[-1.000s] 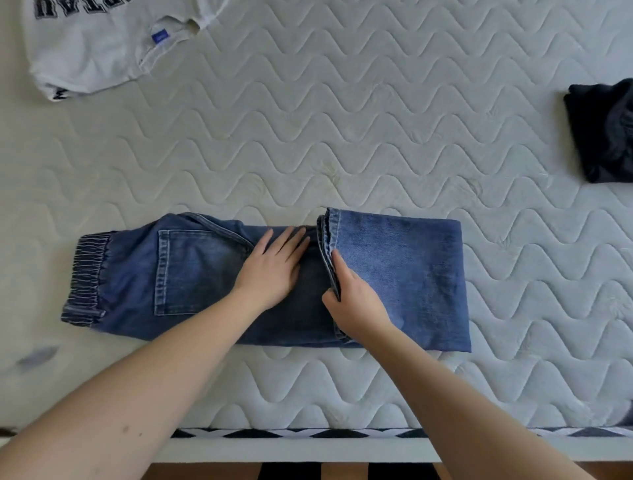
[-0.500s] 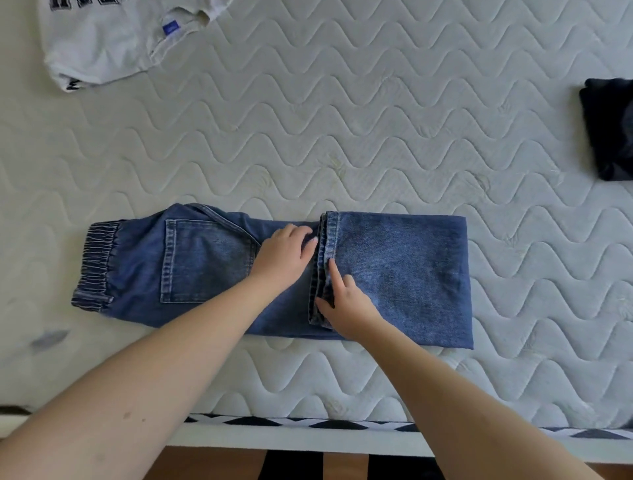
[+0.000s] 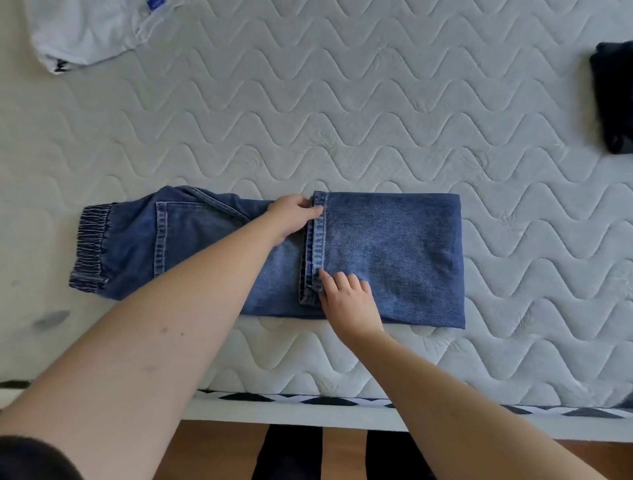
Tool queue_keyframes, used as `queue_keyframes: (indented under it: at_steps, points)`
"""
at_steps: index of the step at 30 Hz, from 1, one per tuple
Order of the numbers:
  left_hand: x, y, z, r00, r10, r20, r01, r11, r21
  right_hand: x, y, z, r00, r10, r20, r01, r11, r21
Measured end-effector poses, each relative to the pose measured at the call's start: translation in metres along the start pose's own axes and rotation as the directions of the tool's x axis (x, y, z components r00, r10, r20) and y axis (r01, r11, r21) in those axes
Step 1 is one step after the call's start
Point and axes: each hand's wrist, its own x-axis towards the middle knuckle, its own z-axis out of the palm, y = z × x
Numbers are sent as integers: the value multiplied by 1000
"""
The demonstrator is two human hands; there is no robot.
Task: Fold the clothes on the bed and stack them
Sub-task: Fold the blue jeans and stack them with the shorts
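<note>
Floor: wood boards with black stripes at 6 o'clock, along the bottom edge.
Bed edge (image 3: 308, 399): black-and-white diamond trim runs across the near side of the mattress.
Mattress (image 3: 342, 113): pale, quilted in wavy lines; it carries all the clothes.
Right hand (image 3: 349, 301): at about 5 o'clock from the jeans' middle, fingers curled, pinching the near end of the leg hems where they lie folded back over the legs.
Jeans (image 3: 394, 253): blue denim, at frame centre, lying flat across the mattress; the leg half is folded over toward 9 o'clock, its double-stitched hems stacked at the middle.
Left hand (image 3: 291, 216): at the far end of the same hems, fingers bent over the hem edge and thumb laid on top, gripping it.
Waistband (image 3: 90, 253): elastic, gathered, at the 9 o'clock end; a back pocket (image 3: 198, 236) lies face up beside it, partly covered by the left forearm.
Dark mark (image 3: 51, 318): grey smudge on the mattress at 8 o'clock.
Black garment (image 3: 613, 102): at 2 o'clock, well apart from the jeans, cut by the frame edge.
White garment (image 3: 89, 31): at 11 o'clock, well apart, crumpled; small blue label (image 3: 153, 4) at its neck, print too small to read.
</note>
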Motion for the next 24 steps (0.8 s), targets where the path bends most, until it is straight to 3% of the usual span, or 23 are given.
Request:
queue_keyframes:
  at_steps: [3,7,10,13,16,19,24]
  points:
    - [-7,-2,-9,999,22,44,-19,997,-76,-7,-1,3,997,-68,-18,69,997,29]
    - [-5,-15,-3,991,85,-108,-60,974,220,-17,0,6,999,-27,-17,28,997,67]
    - [-5,-13,6,983,90,-157,-32,940,338,-19,5,2,1000,-8,-1,8,989,147]
    - [-6,-12,6,987,66,-144,-16,946,325,-26,16,0,999,-32,6,30,985,171]
    - [-4,-15,3,995,49,-91,-22,959,282,-42,24,8,986,-105,130,92,991,101]
    - [-4,-13,3,996,40,-79,-14,954,301,-56,9,15,973,-68,221,51,995,83]
    - [-4,-6,6,995,18,-98,19,930,366,-48,-16,13,988,-5,156,-14,992,125]
